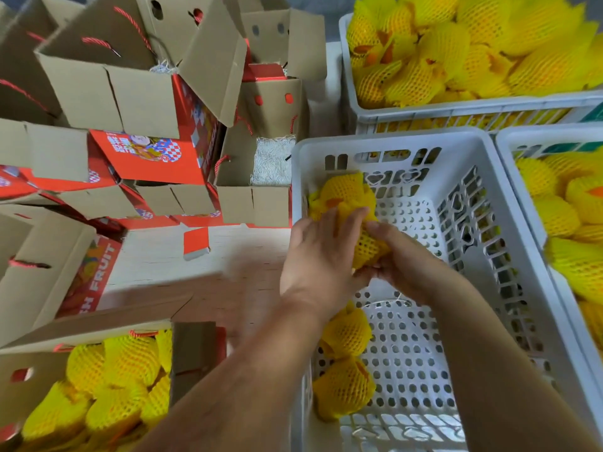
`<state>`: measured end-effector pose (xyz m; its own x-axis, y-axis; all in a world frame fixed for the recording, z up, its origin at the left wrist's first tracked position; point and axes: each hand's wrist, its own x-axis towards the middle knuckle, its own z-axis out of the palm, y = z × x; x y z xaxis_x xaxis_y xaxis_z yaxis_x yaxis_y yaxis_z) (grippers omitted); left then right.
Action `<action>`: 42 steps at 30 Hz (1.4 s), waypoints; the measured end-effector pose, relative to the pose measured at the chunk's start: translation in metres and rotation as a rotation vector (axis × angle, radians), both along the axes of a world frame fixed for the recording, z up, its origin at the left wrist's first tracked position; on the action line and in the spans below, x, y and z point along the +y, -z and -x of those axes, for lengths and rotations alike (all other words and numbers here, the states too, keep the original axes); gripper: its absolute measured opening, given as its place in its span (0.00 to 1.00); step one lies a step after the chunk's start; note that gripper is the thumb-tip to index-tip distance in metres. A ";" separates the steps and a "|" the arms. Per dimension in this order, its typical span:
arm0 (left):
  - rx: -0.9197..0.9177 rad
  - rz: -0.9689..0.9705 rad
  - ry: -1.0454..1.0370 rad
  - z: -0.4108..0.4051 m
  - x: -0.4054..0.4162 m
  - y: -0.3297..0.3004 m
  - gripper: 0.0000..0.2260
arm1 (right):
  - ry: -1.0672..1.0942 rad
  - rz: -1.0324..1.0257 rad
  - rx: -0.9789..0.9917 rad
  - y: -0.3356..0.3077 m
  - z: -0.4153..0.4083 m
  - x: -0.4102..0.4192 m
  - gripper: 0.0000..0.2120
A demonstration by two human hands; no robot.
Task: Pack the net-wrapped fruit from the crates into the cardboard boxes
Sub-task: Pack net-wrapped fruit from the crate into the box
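Both your arms reach forward and down into the white crate [489, 177], the forearms running up from the bottom edge and converging over its left half. Your left hand [318, 256] lies palm down, fingers stretched forward and curved over a net-wrapped fruit [342, 197] against the crate's left wall. Your right hand [404, 259] comes in from the right with its fingers curled round a second fruit [368, 249] — that one sits pinched between the two hands, thumbs meeting beneath it. Whether the left hand truly grips or only presses, you cannot tell from this angle.

Two more wrapped fruits lie lower in the crate, under your left wrist, one [347, 334] above the other [344, 386]. Further crates [456, 109] at the back and right are heaped with yellow-netted fruit. To the left, an open box [42, 370] at the bottom corner holds packed fruit — beyond it stands a pile of red-and-brown boxes [146, 93] with flaps up.
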<state>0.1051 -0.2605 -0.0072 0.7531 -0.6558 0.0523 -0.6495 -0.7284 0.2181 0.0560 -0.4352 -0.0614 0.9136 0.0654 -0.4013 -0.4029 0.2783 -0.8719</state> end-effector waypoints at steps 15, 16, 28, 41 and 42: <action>-0.071 0.103 -0.051 0.001 0.004 0.008 0.30 | 0.181 0.672 0.079 0.027 -0.080 0.022 0.30; -0.076 0.111 -0.054 0.001 0.004 0.008 0.30 | 0.252 0.653 0.031 0.029 -0.074 0.018 0.29; -0.058 0.144 -0.028 0.002 0.003 0.002 0.30 | 0.124 0.707 0.202 0.048 -0.094 -0.017 0.21; 0.003 0.251 -0.022 0.001 0.005 -0.001 0.31 | 0.124 1.018 0.098 -0.004 -0.054 0.001 0.33; 0.026 0.272 -0.019 0.001 0.005 -0.002 0.31 | 0.103 1.089 0.083 -0.013 -0.046 0.003 0.33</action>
